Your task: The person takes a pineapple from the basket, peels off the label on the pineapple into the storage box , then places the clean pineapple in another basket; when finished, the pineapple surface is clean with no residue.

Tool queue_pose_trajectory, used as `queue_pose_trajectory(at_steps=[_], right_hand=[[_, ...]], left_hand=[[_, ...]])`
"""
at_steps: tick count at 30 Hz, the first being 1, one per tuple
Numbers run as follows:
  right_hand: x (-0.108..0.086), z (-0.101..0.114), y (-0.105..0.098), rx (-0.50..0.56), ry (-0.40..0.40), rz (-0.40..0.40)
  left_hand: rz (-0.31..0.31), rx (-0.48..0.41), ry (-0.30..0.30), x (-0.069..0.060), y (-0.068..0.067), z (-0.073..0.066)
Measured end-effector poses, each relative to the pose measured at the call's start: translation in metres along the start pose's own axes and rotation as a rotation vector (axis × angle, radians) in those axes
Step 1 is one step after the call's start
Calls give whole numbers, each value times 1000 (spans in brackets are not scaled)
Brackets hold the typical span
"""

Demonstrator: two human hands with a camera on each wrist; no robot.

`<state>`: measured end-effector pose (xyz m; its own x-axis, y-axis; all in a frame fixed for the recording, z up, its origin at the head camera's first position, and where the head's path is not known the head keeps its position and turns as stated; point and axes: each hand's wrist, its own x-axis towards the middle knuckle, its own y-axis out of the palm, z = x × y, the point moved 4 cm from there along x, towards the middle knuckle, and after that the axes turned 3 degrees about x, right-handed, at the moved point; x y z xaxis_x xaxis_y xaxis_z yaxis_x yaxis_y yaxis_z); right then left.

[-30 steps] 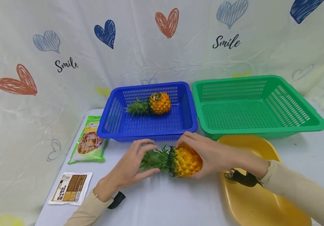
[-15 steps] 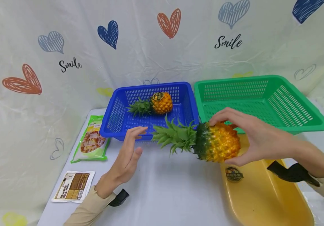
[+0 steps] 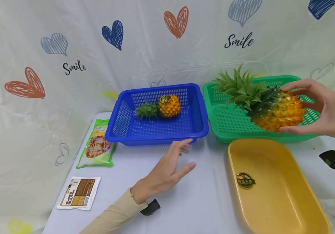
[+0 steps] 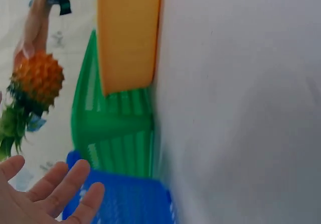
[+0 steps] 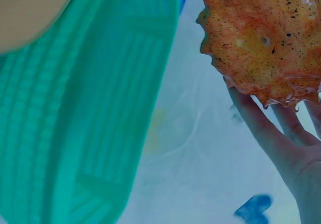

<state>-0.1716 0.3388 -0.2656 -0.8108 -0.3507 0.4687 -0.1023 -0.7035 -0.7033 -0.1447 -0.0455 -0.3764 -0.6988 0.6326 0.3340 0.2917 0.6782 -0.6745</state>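
My right hand [image 3: 320,107] grips an orange pineapple [image 3: 281,110] by its fruit end, with the green crown pointing up and left. Held in the air, the pineapple appears in front of the green basket [image 3: 228,122]. From the right wrist view, the fingers reach around the underside of the fruit [image 5: 266,43]. My left hand [image 3: 167,169] hovers over the table in front of the blue basket [image 3: 155,141], fingers extended and holding nothing. A second, smaller-looking pineapple [image 3: 169,106] lies on its side in the blue basket, a dark label on it.
A yellow tub [image 3: 272,195] stands at the front right, with a round dark sticker [image 3: 245,180] on its inside. Left of the blue basket lie a green food packet [image 3: 98,146] and a white-and-brown packet [image 3: 79,193]. A patterned curtain [image 3: 144,42] hangs behind.
The right hand has lifted the pineapple off the table and carried it right and up, to the green basket. The left hand has let go of the crown area and now hovers slightly right.
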Motion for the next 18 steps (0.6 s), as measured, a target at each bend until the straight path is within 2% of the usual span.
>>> queue_pose_trajectory(at_steps=[2, 5, 10, 12, 14, 18], right_hand=[[-4, -16, -1, -5, 50, -19], [-9, -45, -3, -29, 72, -16], [-17, -102, -8, -83, 102, 0], [-20, -114, -9, -96, 122, 8], [-20, -117, -10, -124, 128, 13], [-13, -101, -13, -126, 151, 32]], left_hand=[[64, -14, -20, 8, 14, -1], [135, -28, -48, 22, 35, -4], [185, -74, -111, 45, 63, -8], [176, -100, -144, 53, 71, -9], [146, -137, -184, 61, 76, -8], [39, -190, -268, 75, 81, -6]])
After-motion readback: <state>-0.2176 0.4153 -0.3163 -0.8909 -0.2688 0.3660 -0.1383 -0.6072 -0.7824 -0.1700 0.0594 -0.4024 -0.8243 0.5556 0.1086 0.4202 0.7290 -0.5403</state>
